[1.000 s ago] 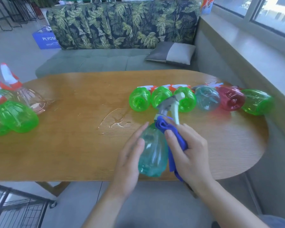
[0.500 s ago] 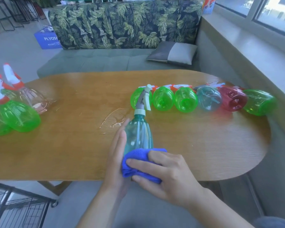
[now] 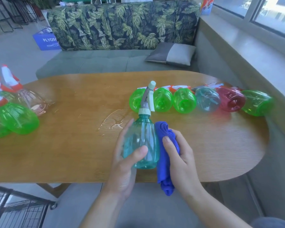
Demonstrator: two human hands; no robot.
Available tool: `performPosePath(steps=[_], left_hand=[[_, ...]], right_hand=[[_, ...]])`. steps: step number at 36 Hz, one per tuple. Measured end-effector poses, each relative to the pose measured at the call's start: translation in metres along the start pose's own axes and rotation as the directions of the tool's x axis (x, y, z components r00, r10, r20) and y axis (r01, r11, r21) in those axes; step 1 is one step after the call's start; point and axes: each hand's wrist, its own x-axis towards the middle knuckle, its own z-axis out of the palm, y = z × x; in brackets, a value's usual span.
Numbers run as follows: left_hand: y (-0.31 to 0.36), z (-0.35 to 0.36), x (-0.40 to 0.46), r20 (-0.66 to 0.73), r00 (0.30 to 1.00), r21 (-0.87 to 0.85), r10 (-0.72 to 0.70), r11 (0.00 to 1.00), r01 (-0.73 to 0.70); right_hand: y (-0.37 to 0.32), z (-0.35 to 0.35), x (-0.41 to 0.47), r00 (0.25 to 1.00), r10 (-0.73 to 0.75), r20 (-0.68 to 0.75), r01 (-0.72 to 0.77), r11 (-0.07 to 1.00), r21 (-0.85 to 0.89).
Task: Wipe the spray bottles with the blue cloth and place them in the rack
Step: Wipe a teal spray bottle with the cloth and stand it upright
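Observation:
My left hand (image 3: 123,163) grips a clear teal spray bottle (image 3: 141,139) upright above the near table edge, its grey-white nozzle pointing away from me. My right hand (image 3: 179,160) presses a folded blue cloth (image 3: 164,155) against the bottle's right side. Several more bottles lie in a row at the back right: green ones (image 3: 184,100), a teal one (image 3: 206,99), a red one (image 3: 231,99) and another green one (image 3: 257,102). At the far left stand green bottles (image 3: 18,117) and a pinkish one (image 3: 32,101) with orange-white triggers. A black wire rack (image 3: 15,209) sits bottom left.
The wooden table (image 3: 72,145) has a small wet patch (image 3: 113,122) near its middle. A green sofa with a leaf-print back (image 3: 122,25) and a grey cushion (image 3: 171,53) stands behind it. A window ledge (image 3: 253,51) runs along the right.
The cloth moved from the bottle's base up along its right side. My left thumb now wraps over the front of the bottle, which stands more upright than a second ago.

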Motion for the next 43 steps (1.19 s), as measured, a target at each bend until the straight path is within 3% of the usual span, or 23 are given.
performPosePath(steps=[8,12,17,24,33,43], left_hand=[[-0.001,0.001,0.001,-0.066,0.996,0.016,0.057,0.998,-0.056],[-0.006,-0.004,0.005,-0.052,0.996,0.061,0.069,0.996,-0.065],[-0.010,-0.001,0.002,-0.024,0.997,0.073,0.068,0.995,-0.066],[-0.012,-0.002,-0.002,0.009,0.996,0.207,0.085,0.975,-0.085],[-0.010,-0.004,0.001,-0.055,0.994,0.164,0.098,0.983,-0.087],[-0.012,0.005,-0.001,-0.009,0.994,0.206,0.109,0.973,-0.105]], right_hand=[[0.003,-0.002,0.002,1.000,-0.012,-0.027,0.011,1.000,-0.028],[0.004,-0.006,0.003,0.988,-0.140,-0.059,0.124,0.968,-0.217],[0.009,-0.009,0.003,0.935,-0.355,-0.012,0.314,0.840,-0.442],[0.013,-0.012,0.002,0.926,-0.376,0.033,0.344,0.805,-0.483],[0.012,-0.010,0.000,0.910,-0.396,0.119,0.387,0.716,-0.581],[-0.009,-0.019,0.021,0.884,-0.468,0.018,0.401,0.736,-0.545]])
